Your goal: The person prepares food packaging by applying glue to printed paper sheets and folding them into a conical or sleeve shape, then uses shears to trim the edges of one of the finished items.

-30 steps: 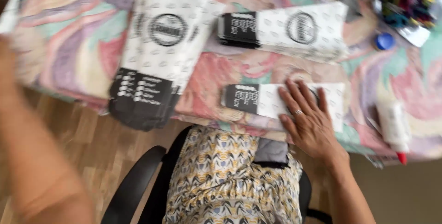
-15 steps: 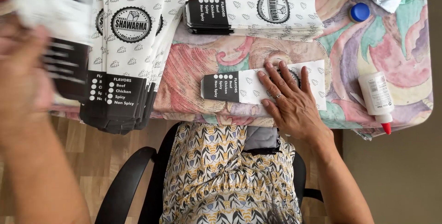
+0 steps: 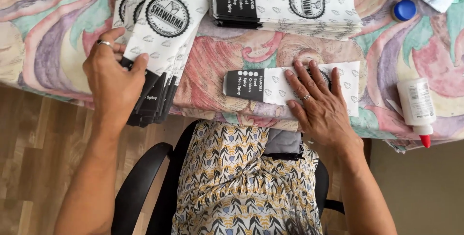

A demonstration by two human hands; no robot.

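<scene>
Two hands work on white and black paper bags. Left hand pinches the fanned pile of bags at its black end. Right hand lies flat, fingers spread, on one paper bag. White glue bottle lies right of that bag.

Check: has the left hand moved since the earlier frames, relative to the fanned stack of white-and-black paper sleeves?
Yes. The left hand has come down from the blurred left edge onto the fanned stack of white-and-black paper sleeves, gripping its dark lower end.
</scene>
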